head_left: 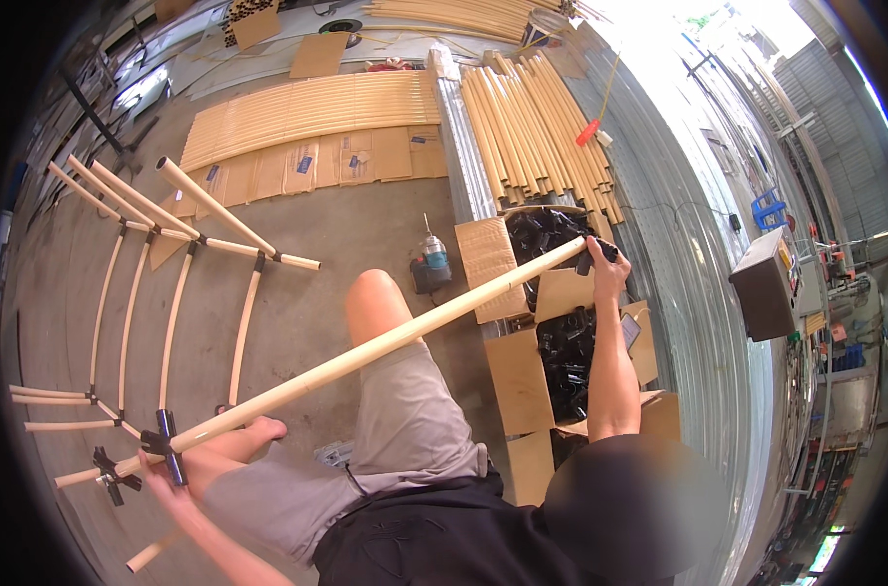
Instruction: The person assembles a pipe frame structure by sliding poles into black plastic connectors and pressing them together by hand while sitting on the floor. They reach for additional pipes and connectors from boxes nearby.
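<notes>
A long tan pipe (415,327) runs slantwise across my lap, from lower left to upper right. Its lower part lies in my left hand (166,481), which is closed around it next to a black pipe connector (171,447). Another black connector (115,476) sits farther down, close to the pipe's lower end. At the upper end, my right hand (610,272) grips the pipe beside a dark fitting (603,249); the fingers partly hide that fitting. A frame of tan pipes (168,313) joined by black connectors stands to the left.
A cordless drill (431,262) stands on the floor ahead of my knee. Open cardboard boxes (517,381) of black connectors line my right side. Tan pipes (527,127) are stacked beyond them, and more pipes (312,112) lie in a row on cardboard.
</notes>
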Demonstrator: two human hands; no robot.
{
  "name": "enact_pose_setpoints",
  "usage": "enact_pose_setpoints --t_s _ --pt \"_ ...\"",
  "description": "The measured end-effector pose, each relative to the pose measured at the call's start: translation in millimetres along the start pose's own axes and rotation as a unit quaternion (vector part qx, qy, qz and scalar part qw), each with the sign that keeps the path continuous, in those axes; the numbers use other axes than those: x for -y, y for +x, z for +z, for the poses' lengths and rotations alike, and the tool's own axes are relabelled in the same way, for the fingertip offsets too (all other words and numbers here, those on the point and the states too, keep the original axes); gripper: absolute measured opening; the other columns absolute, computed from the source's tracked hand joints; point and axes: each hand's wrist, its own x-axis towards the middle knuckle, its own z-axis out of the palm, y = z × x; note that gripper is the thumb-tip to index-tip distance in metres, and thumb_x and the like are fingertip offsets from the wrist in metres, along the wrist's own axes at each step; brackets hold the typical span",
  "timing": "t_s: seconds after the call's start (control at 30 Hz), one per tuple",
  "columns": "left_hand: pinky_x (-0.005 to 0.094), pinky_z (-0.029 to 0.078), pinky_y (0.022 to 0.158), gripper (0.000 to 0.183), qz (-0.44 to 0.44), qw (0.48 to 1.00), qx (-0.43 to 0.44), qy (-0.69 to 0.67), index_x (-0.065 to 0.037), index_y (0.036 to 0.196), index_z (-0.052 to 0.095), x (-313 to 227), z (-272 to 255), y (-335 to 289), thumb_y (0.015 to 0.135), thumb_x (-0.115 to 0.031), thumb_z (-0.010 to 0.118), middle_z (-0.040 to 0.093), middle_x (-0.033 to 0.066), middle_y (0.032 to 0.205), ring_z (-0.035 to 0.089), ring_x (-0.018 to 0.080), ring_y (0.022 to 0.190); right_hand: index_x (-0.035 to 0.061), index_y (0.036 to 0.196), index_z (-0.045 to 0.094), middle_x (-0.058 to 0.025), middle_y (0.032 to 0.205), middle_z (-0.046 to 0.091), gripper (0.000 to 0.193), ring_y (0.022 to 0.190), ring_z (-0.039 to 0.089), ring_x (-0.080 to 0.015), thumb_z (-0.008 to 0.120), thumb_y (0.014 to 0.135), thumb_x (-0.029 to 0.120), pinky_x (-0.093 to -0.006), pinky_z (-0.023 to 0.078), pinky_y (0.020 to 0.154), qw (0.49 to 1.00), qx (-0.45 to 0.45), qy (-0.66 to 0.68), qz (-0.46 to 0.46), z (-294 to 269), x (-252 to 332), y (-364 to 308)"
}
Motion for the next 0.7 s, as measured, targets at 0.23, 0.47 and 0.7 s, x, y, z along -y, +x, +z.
enact_pose_setpoints --t_s 0.23,0.47,0.7 --pt "0.0352 0.055 0.083 0.040 0.006 1.000 -0.002 -0.010 -0.005 0.121 0.057 -1.7 -0.1 -5.1 0.096 -0.036 0.060 0.066 0.0070 0.108 0.065 0.0187 0.095 -0.0008 0.092 0.075 -0.0011 0.080 0.070 0.026 0.068 0.062 -0.0062 0.083 0.079 0.020 -0.0201 0.049 0.064 0.993 0.112 0.027 -0.027 -6.6 -3.0 12.2" --pt "0.0328 0.054 0.081 0.038 0.035 0.998 0.039 -0.024 -0.006 0.120 0.057 2.0 -7.1 -1.4 0.097 -0.037 0.059 0.066 0.0061 0.107 0.065 0.0173 0.094 -0.0012 0.095 0.075 -0.0013 0.078 0.070 0.029 0.069 0.062 -0.0068 0.083 0.078 0.021 -0.0215 0.049 0.064 0.988 0.147 -0.043 0.009 -7.9 9.1 9.6" --pt "0.0349 0.051 0.087 0.037 0.015 0.998 0.051 -0.021 -0.006 0.121 0.057 0.8 -5.9 -2.6 0.098 -0.036 0.057 0.064 0.0063 0.110 0.063 0.0186 0.099 -0.0007 0.112 0.070 -0.0047 0.089 0.071 0.040 0.077 0.062 -0.0080 0.082 0.080 0.021 -0.0231 0.050 0.071 0.984 0.165 -0.044 -0.056 -3.7 22.5 -10.9"
